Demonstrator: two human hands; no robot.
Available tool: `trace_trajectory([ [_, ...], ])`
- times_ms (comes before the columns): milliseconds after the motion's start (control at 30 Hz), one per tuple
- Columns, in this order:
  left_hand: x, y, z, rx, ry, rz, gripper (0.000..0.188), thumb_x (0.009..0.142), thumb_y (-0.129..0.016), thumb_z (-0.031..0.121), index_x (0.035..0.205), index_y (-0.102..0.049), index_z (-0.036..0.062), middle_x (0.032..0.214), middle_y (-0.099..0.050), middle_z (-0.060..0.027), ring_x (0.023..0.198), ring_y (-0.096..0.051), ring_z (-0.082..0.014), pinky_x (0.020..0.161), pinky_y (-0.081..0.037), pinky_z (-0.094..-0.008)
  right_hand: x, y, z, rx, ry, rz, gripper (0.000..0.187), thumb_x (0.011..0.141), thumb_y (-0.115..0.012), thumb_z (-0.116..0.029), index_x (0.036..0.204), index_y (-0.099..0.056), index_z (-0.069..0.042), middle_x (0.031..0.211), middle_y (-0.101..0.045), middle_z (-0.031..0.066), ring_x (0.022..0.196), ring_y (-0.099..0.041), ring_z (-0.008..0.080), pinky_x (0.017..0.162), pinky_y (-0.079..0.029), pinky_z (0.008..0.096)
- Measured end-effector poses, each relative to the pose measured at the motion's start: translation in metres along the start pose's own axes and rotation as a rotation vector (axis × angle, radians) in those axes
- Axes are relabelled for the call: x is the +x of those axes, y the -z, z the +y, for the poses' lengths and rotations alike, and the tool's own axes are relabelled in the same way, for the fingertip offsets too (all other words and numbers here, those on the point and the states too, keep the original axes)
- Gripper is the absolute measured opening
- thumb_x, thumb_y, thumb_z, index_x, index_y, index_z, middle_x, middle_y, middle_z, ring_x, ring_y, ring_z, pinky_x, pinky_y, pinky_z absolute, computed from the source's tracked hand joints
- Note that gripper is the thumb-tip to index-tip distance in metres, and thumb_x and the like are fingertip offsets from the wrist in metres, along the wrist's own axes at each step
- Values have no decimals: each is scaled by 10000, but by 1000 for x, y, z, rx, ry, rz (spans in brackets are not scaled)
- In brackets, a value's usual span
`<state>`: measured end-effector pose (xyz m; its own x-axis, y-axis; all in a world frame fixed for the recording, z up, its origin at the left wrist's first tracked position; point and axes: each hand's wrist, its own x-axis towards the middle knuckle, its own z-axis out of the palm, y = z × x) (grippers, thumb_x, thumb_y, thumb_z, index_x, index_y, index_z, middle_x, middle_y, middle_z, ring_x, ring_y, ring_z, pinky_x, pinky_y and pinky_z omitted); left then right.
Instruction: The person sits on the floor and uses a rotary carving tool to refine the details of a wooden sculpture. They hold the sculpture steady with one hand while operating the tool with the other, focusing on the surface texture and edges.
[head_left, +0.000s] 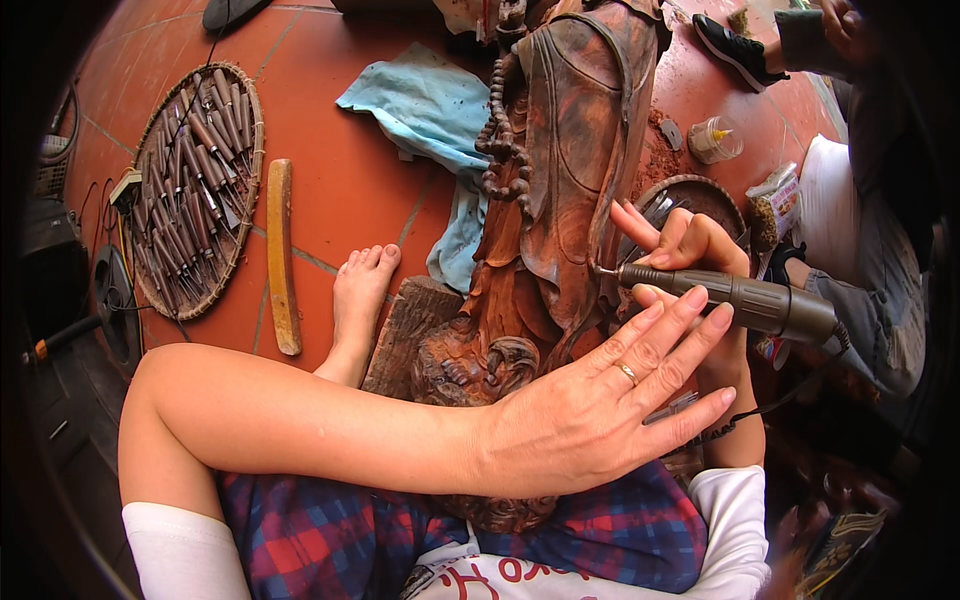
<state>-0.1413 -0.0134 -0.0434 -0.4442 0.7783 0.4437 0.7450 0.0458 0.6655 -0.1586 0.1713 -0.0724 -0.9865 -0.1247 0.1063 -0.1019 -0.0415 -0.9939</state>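
A dark rotary carving handpiece (765,303) is gripped in my right hand (705,250), with thumb and fingers around its front end. Its thin bit meets or nearly meets the robe folds of a reddish-brown carved wooden figure (580,130). My left hand (590,400), with a ring on one finger, reaches across from the left. Its fingers are stretched and spread, their tips at the underside of the handpiece; whether they press on it I cannot tell. The figure stretches from my lap to the far edge, carved beads along its left side. My left forearm hides part of it.
A round woven tray (253,100) full of wood-handled chisels lies left, beside a wooden mallet stick (281,255). A light blue cloth (425,105) touches the figure. Right stand a small jar (715,140), a plastic bag (775,205) and another basket (725,190). Another person sits at right.
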Motion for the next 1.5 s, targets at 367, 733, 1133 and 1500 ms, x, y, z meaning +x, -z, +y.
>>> trace_trajectory([
  [367, -6, 1, 6, -88, 59, 6, 520, 853, -538, 135, 1364, -489, 54, 1559, -207, -275, 1402, -225, -550, 1023, -447, -500, 2, -6, -9, 55, 29, 81, 201, 748, -675, 34, 808, -495, -32, 755, -516, 39, 716, -562, 118, 1107, -353, 611],
  [733, -9, 4, 0, -87, 93, -10, 550, 822, -588, 71, 1362, -490, 30, 1563, -183, -285, 1408, -196, -562, 984, -466, -495, -2, -15, 0, -20, 97, 106, 206, 782, -617, 86, 869, -468, -26, 842, -466, 43, 752, -540, 111, 1092, -395, 579],
  [1133, -14, 5, -4, -110, 105, -2, 530, 831, -592, 78, 1351, -502, 31, 1570, -157, -287, 1412, -177, -563, 998, -464, -503, -1, -18, 3, -66, 106, 111, 217, 794, -671, 56, 873, -484, -21, 829, -475, 35, 788, -589, 131, 1079, -410, 577],
  [1500, -16, 6, -4, -96, 102, -11, 523, 845, -568, 85, 1359, -488, 28, 1565, -162, -298, 1397, -212, -568, 1000, -464, -505, -1, -18, 0, -119, 78, 87, 216, 795, -671, 66, 859, -483, -19, 824, -482, 36, 789, -602, 133, 1082, -406, 570],
])
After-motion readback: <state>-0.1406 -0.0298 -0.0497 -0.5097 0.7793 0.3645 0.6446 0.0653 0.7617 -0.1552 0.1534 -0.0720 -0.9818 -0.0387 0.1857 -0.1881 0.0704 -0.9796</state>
